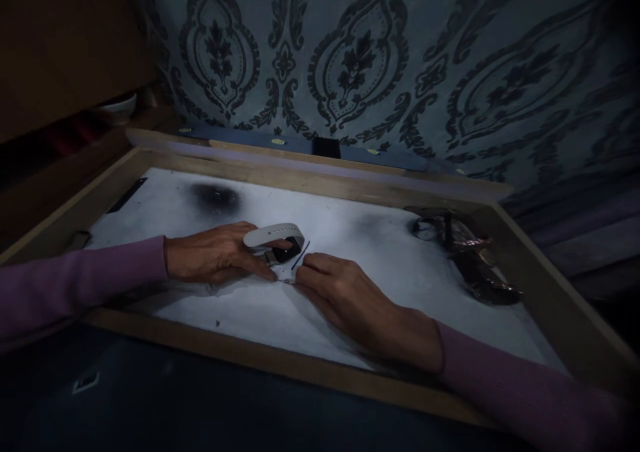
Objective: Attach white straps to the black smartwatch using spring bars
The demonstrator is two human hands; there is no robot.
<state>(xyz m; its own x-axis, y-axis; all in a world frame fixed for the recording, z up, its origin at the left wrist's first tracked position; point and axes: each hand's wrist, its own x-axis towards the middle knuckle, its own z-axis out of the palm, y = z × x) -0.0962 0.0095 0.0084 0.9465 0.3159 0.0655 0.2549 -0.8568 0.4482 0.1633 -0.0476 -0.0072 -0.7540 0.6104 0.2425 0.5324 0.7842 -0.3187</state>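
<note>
My left hand (220, 252) is closed on a smartwatch with a pale strap (270, 233) that arches up in a loop. One finger lies across the dark watch case (287, 251). Close by on the right, my right hand (345, 292) is pinched, fingertips low. A small thin metal piece (286, 281) shows between the fingertips of both hands; its kind is too small to tell. Just above my right fingers is a thin dark stick (301, 255); whether they grip it I cannot tell.
Both hands work inside a shallow wooden tray (240, 345) with a white bottom. Several wristwatches (465, 252) lie at its right end. A flat black strip (127, 195) lies at the left end, near a dark smudge (215, 199). Patterned wallpaper (350, 59) stands behind.
</note>
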